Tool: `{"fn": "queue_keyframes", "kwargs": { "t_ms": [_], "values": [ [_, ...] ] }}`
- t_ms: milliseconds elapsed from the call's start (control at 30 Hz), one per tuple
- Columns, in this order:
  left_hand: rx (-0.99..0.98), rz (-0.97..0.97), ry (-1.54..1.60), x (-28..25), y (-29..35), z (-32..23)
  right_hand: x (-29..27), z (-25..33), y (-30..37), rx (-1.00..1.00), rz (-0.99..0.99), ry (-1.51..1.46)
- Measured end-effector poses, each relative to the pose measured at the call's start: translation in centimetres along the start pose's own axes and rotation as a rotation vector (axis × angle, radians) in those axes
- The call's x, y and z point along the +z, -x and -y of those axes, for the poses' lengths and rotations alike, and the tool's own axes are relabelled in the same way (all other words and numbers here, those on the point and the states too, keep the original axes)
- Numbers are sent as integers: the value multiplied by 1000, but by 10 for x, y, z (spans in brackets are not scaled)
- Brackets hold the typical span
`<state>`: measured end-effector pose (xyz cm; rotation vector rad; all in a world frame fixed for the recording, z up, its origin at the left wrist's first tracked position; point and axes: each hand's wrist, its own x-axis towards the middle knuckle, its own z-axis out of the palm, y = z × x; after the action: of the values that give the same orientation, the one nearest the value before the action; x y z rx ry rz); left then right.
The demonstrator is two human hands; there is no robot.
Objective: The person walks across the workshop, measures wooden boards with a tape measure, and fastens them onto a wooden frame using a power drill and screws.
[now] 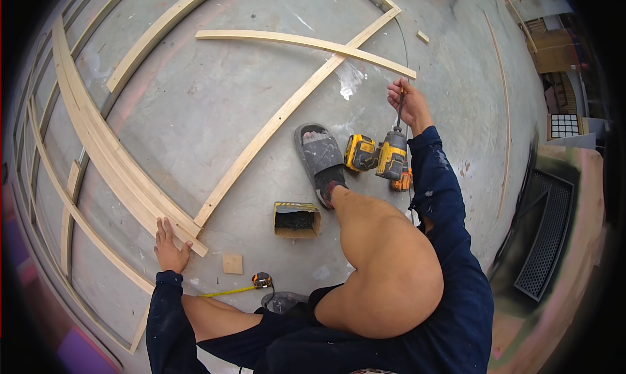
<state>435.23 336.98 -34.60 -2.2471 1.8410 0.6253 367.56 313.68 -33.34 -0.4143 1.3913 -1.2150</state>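
My left hand [171, 249] lies with fingers spread on the near end of a stack of long pale wood strips [111, 146]. A yellow and black impact driver [392, 157] is on the floor beyond my raised knee, with a long dark bit pointing away from me. The fingertips of my right hand [412, 106] are closed around the far end of that bit [400, 116]; whether a screw is in them too, I cannot tell. Just beyond them is the end of a wood strip [306, 41] crossing a longer diagonal strip [274, 123].
A second yellow and black tool [360, 153] lies beside the driver. Near my feet are an open box of dark screws [295, 221], a square wood piece [233, 264] and a tape measure [262, 281] with its yellow blade out. A black mesh panel [544, 237] stands at right.
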Motion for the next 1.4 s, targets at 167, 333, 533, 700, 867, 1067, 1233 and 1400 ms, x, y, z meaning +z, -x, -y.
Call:
{"fn": "queue_keyframes", "kwargs": {
  "t_ms": [167,333,533,700,867,1067,1233,1400],
  "values": [
    [32,-37,9,0,3,7,-9,-18,15,-7,5,-71],
    [25,-8,-55,-4,2,-4,-65,-99,83,-526,-141,795],
    [15,-33,-1,-4,2,3,-15,-180,162,-723,-177,773],
    [35,-40,-11,1,-1,5,22,-177,130,-655,-379,536],
    [10,-26,-19,-3,1,1,25,-166,126,-619,-434,578],
    [-36,-8,-27,-5,-1,-3,6,-132,131,-744,-174,838],
    [14,-61,27,11,8,27,77,-53,179,-583,181,951],
    [-48,-23,21,-3,11,23,163,8,203,-717,685,1216]
  ]
}}
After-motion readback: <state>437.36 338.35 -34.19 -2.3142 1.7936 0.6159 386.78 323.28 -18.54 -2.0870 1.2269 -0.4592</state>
